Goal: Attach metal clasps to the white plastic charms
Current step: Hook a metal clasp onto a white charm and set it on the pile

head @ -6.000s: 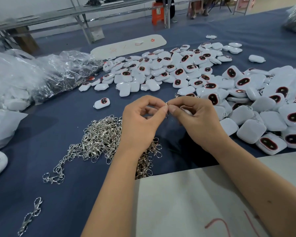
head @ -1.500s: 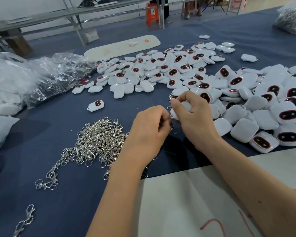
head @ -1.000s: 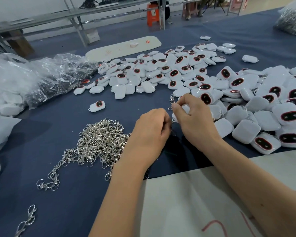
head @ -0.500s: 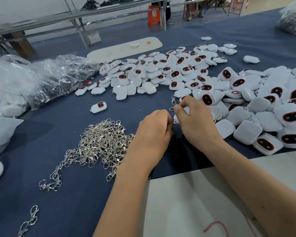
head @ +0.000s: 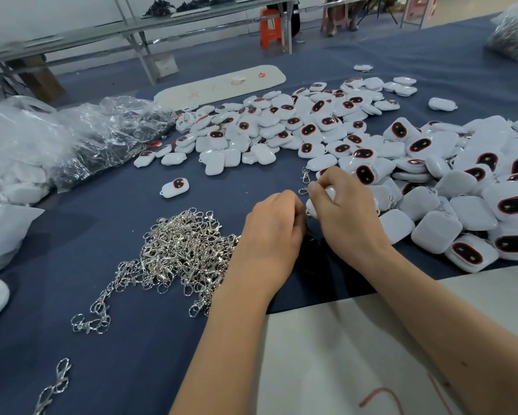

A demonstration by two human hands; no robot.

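My right hand [head: 344, 214] grips a white plastic charm [head: 313, 205], mostly hidden under its fingers. A silver metal clasp [head: 305, 178] sticks up from its fingertips. My left hand [head: 274, 232] is curled next to it, fingertips meeting the right hand at the charm's edge; what it pinches is hidden. A tangled heap of silver clasps [head: 180, 250] lies left of my left hand on the blue cloth. A big spread of white charms with dark red-rimmed ovals [head: 326, 130] covers the table beyond and to the right.
Clear plastic bags [head: 72, 139] lie at the left. One charm [head: 175, 187] sits alone on the blue cloth. A white board [head: 221, 85] lies at the back, a pale sheet [head: 371, 354] in front. Stray clasps [head: 52, 387] lie at the near left.
Both hands dropped from raised in front of me to close above the cloth near the charm pile. Over the last second they barely shifted, staying pressed together.
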